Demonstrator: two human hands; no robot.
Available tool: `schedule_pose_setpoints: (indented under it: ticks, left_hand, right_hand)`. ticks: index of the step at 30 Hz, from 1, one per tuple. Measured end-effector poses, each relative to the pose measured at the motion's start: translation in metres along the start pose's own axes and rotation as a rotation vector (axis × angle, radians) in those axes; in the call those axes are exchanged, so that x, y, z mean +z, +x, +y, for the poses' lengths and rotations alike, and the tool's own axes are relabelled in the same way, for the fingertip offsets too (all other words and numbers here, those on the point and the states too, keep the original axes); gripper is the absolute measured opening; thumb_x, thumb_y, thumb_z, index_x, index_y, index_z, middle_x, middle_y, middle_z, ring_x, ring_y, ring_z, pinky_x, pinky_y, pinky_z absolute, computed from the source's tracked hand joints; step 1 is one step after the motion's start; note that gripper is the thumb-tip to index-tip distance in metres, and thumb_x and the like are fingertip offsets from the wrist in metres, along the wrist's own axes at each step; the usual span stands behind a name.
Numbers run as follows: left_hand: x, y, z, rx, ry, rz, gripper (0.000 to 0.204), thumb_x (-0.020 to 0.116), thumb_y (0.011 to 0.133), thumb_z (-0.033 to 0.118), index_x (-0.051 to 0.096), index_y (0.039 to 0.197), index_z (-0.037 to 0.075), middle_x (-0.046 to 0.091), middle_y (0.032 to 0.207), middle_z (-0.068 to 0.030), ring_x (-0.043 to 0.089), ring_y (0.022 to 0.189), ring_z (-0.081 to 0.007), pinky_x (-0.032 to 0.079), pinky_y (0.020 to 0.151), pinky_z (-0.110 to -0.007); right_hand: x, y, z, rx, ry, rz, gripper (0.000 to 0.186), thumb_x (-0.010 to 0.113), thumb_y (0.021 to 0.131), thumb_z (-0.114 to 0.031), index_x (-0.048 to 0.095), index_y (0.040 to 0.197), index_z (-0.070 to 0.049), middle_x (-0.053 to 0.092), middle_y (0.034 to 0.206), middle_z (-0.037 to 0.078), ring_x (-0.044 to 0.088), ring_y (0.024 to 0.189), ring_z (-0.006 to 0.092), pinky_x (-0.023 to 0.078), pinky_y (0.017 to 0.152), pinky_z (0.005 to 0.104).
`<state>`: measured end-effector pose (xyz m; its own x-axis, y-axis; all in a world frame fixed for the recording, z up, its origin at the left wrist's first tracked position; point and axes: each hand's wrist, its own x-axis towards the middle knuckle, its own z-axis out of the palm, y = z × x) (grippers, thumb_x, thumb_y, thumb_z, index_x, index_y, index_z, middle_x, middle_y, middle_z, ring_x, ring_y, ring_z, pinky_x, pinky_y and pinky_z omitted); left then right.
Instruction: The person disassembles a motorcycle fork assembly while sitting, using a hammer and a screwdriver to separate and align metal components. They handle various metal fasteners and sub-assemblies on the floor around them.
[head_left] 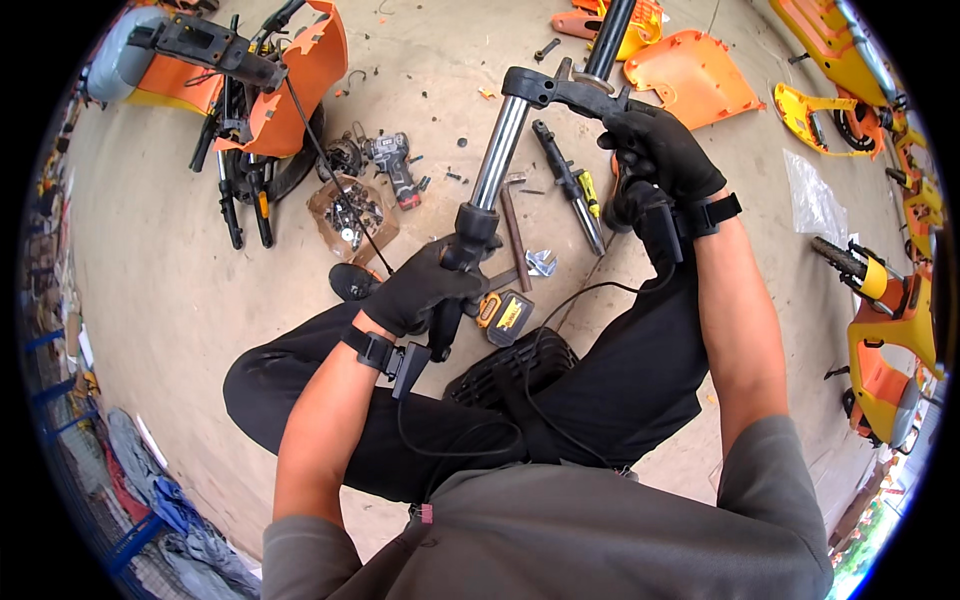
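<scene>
Held up in front of me is a scooter's front fork, with a shiny chrome tube and a black clamp across its top. My left hand, in a black glove, is wrapped round the black lower end of the fork leg. The gloved right hand grips the far right end of the black clamp; its fingertips are partly hidden. A black steering stem rises from the clamp and leaves the view at the top. Below the fork, a hammer lies on the floor.
Near the hammer lie another fork leg, a yellow-handled tool, an adjustable wrench and a yellow-black battery. A cordless driver sits by a cardboard box of small parts. Orange panels and scooters surround me.
</scene>
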<state>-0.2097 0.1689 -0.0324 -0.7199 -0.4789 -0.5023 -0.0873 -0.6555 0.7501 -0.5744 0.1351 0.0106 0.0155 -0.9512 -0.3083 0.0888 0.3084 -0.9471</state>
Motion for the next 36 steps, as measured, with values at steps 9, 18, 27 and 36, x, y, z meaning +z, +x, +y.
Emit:
schedule_pose_setpoints:
  ticks: [9,18,27,36]
  left_hand:
    - [0.008,0.013,-0.033,0.202,0.388,0.268,0.057,0.074,0.083,0.006,0.053,0.136,0.003,0.063,0.087,-0.0035,0.061,0.076,-0.0120,0.053,0.069,-0.030]
    - [0.003,0.007,-0.018,0.019,0.193,0.138,0.052,0.075,0.083,0.005,0.055,0.131,0.002,0.065,0.096,-0.0045,0.063,0.081,-0.0114,0.054,0.076,-0.030]
    - [0.001,0.020,-0.050,0.087,0.334,0.176,0.052,0.073,0.086,0.006,0.051,0.134,0.002,0.068,0.103,-0.0079,0.066,0.092,-0.0143,0.054,0.086,-0.031]
    - [-0.029,0.064,-0.057,0.225,0.619,0.269,0.033,0.070,0.087,0.011,0.060,0.117,0.000,0.067,0.099,-0.0061,0.064,0.091,-0.0156,0.052,0.084,-0.034]
  right_hand:
    - [0.009,-0.007,-0.010,0.045,-0.018,0.030,0.026,0.069,0.091,-0.027,0.066,0.103,-0.004,0.067,0.084,0.005,0.051,0.060,0.0038,0.036,0.049,0.0174]
    - [0.014,-0.009,-0.016,0.071,-0.094,0.051,0.023,0.067,0.094,-0.023,0.064,0.106,-0.004,0.067,0.084,0.004,0.050,0.059,0.0023,0.040,0.050,0.0178]
    - [0.015,-0.008,-0.011,0.017,-0.145,0.022,0.023,0.069,0.090,-0.025,0.069,0.102,-0.005,0.067,0.079,0.001,0.049,0.060,0.0029,0.038,0.051,0.0184]
    - [0.042,-0.002,-0.021,-0.206,-0.387,-0.019,0.040,0.076,0.083,-0.025,0.068,0.111,0.002,0.066,0.082,0.003,0.053,0.064,0.0070,0.043,0.058,0.0231]
